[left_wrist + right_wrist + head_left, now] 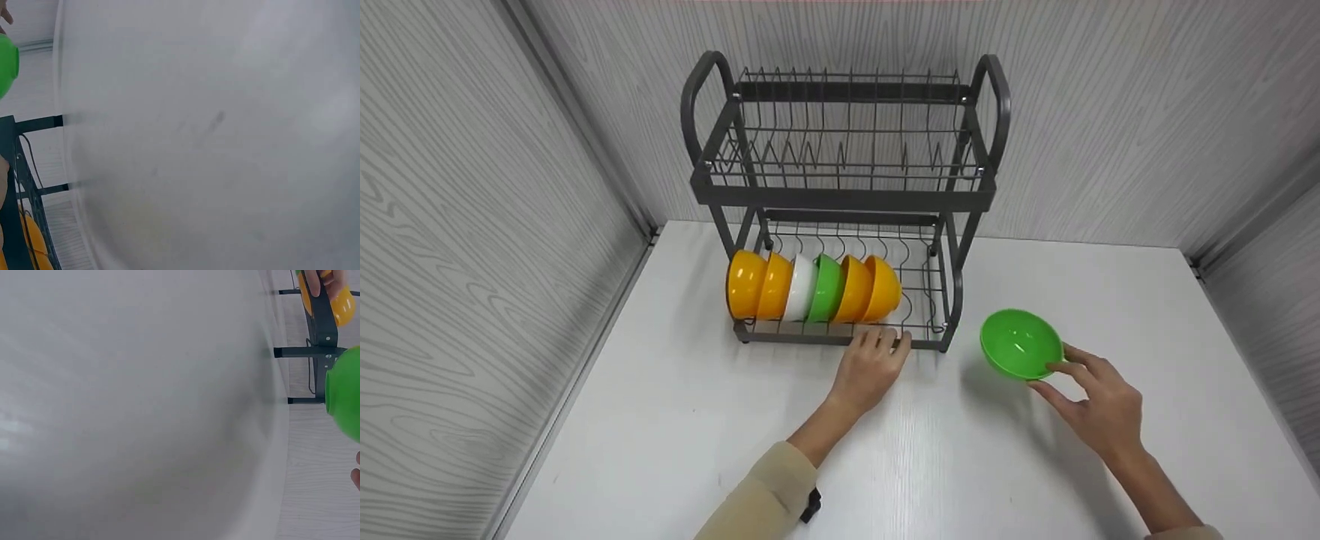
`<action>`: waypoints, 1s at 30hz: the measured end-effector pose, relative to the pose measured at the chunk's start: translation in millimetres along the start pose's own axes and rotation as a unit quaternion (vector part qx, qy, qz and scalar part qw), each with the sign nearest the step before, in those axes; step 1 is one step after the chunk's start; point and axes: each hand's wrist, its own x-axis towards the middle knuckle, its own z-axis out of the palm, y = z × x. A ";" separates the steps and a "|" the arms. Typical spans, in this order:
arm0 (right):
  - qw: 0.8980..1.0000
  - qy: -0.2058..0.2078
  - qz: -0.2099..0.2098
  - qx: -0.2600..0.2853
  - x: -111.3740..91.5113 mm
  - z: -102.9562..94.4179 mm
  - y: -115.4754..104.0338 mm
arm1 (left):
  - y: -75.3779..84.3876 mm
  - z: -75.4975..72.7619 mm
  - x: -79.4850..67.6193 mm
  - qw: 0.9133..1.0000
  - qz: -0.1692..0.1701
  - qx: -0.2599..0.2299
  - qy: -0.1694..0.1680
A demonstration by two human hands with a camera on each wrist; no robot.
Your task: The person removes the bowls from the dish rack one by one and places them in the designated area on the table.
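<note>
My right hand (1099, 401) pinches the rim of a green bowl (1011, 341), thumb below and fingers on the near right side. The bowl is held up over the white table, right of the rack, its opening tilted toward the head camera. My left hand (872, 367) grips the front rail of the dark dish rack (844, 199) at the lower tier, just below the nested bowls. Those stand on edge in a row: orange bowls (746, 286), a white bowl (800, 289), another green bowl (828, 289), then more orange bowls (883, 290) at the right end.
Wire slots (919, 289) show on the lower tier, right of the row. Above it is the upper wire tier (847, 150) with curved side handles. Pale wood-grain panels (1110, 112) stand behind and at both sides of the white table (675, 420). A small black object (811, 505) lies by the left sleeve.
</note>
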 end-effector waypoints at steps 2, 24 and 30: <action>1.000 0.000 0.001 -0.004 -1.0 -0.4 3.1 | 0.2 0.3 0.1 1.000 0.001 0.012 0.009; 0.997 -0.024 0.029 -0.073 -6.7 -1.4 49.2 | 2.2 2.9 1.0 0.999 -0.009 0.020 0.038; 0.993 -0.062 0.054 -0.082 -13.1 -3.3 66.6 | 3.3 1.0 1.8 0.999 -0.012 0.019 0.029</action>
